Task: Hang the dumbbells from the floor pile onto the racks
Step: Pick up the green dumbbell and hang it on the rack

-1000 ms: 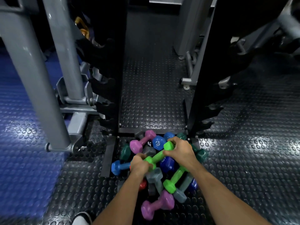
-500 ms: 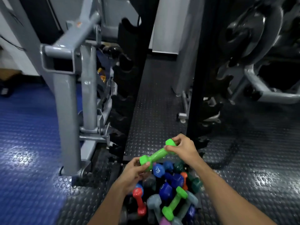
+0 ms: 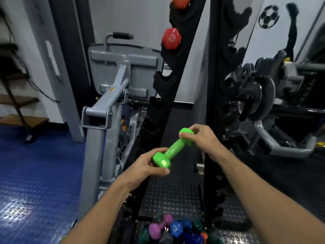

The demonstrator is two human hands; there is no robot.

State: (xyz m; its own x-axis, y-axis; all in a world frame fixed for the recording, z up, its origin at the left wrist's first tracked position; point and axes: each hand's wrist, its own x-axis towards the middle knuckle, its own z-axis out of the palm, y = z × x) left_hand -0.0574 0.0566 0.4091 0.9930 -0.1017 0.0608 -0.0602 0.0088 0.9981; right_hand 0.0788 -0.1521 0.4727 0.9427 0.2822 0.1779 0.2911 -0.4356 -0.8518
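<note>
A bright green dumbbell is held up in front of me, tilted, between both hands. My left hand grips its near lower head, and my right hand pinches its far upper head. Two black upright racks with hook cradles stand ahead: the left rack carries a red dumbbell and an orange one higher up; the right rack has bare cradles. The floor pile of purple, blue, teal and grey dumbbells lies at the bottom edge between the rack bases.
A grey steel gym machine stands close on the left. A weight-plate machine sits to the right behind the right rack. The floor is black studded rubber, with blue matting to the left.
Both hands have lifted the green dumbbell off the pile to roughly waist height. My view has tipped up, so the upper rack cradles and the red dumbbell now show.
</note>
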